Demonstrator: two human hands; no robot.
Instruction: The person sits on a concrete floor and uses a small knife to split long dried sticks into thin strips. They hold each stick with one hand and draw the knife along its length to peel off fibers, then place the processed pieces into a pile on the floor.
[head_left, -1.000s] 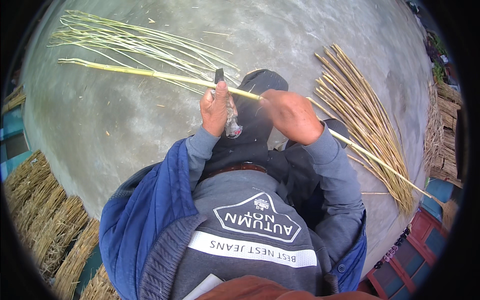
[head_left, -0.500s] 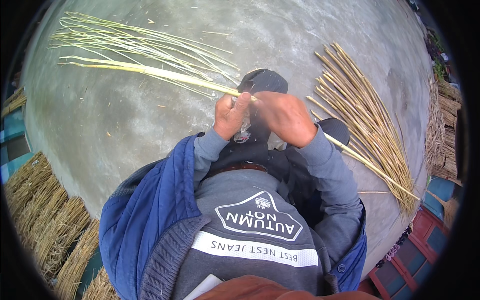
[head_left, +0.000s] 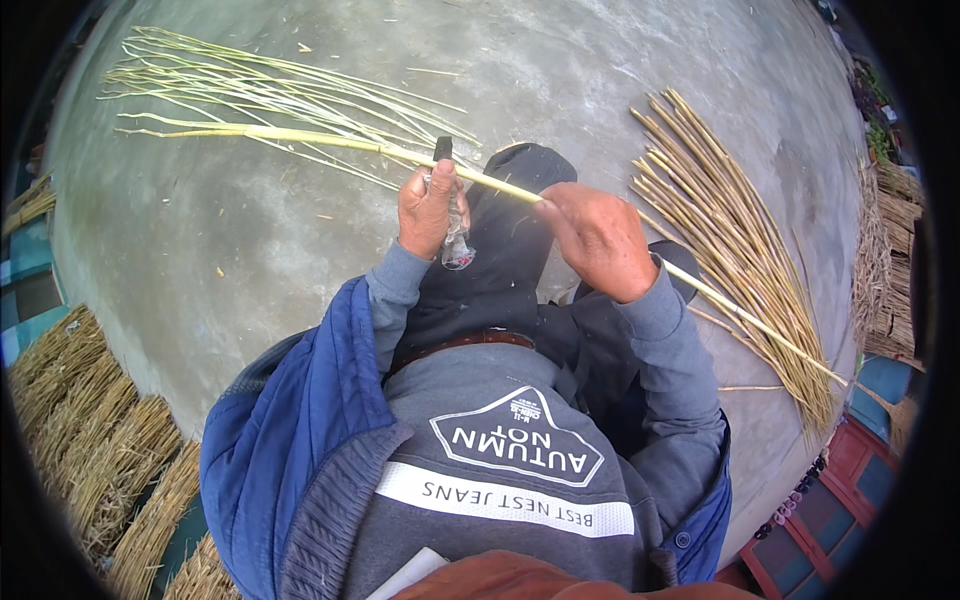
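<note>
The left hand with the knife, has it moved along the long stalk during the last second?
Yes. The left hand slid right toward the dark knee, then back left.

A person sits on a concrete floor (head_left: 250, 250), knees forward, a long reed (head_left: 300, 137) held across the lap — its far end running out to the left, its near end passing over the right forearm toward the lower right. The left hand (head_left: 428, 210) grips the reed together with a small knife (head_left: 445, 160), the right hand (head_left: 598, 240) just beside it on the same stalk. Ahead and to the left, split strips (head_left: 250, 90) fan out on the floor behind the reed. To the right lies a bundle of stalks (head_left: 730, 240) — beyond it, stacked bundles (head_left: 890, 260) at the edge. More bundles (head_left: 90, 430) lie at lower left
</note>
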